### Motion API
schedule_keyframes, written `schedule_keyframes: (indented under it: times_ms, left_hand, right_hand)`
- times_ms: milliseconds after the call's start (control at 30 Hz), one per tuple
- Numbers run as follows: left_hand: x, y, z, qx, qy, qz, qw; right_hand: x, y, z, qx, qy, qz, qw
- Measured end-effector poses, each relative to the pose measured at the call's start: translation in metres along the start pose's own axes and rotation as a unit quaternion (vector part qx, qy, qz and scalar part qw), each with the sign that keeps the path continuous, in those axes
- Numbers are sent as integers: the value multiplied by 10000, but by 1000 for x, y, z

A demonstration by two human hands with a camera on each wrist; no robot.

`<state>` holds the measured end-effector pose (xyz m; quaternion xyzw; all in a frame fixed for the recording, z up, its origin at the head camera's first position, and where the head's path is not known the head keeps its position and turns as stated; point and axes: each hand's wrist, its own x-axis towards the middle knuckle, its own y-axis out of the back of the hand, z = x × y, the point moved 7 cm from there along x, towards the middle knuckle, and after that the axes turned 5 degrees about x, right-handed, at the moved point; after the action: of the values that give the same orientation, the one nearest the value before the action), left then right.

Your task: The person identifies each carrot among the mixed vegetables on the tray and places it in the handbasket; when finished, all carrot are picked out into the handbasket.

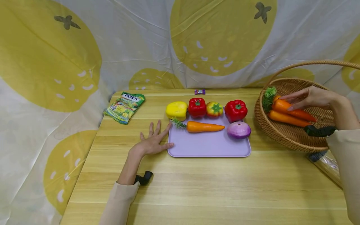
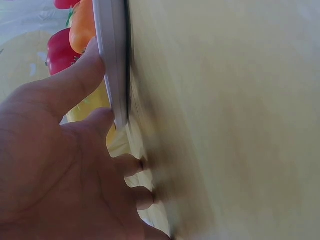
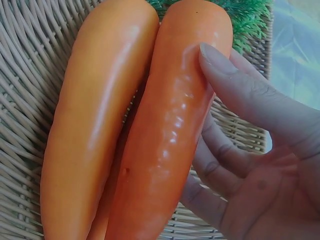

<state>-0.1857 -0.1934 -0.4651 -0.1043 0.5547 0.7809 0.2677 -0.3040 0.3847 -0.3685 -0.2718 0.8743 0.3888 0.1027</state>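
Backdrop: a creased white cloth printed with yellow fruit hangs behind a wood-grain counter.
Deep-orange carrot: it lies in the wicker basket on the counter's right, beside a paler carrot; glossy and probably moulded plastic, so likely light, stiff, a little slippery and hard to bruise.
Best hold: across the thick shoulder below the greens, rather than by the narrow tip or feathery leaves.
Right hand: the right hand holds that shoulder, thumb on the near face, fingers bent around the far side.
Basket weave: tight tan strands, round rim, tall arched handle.
Left hand: the left hand is spread wide, thumb and forefinger touching the lilac tray.
Tray: smooth, shallow, round-cornered; it carries a tapered carrot, a shiny purple onion and lobed peppers along the back.
Snacks: a crinkled green Fox's packet sits left, a small purple-wrapped sweet behind the tray.
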Motion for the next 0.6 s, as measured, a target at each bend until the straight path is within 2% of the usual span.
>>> schedule_keyframes:
  times_ms: [467, 600]
  left_hand:
    - [-4, 3, 4, -79, 8, -40, 10000]
    - [-2, 2, 2, -16, 45, -33, 10000]
  right_hand:
    - [-2, 0, 0, 258, 175, -161, 9994]
    - [-3, 0, -2, 131, 169, -117, 9997]
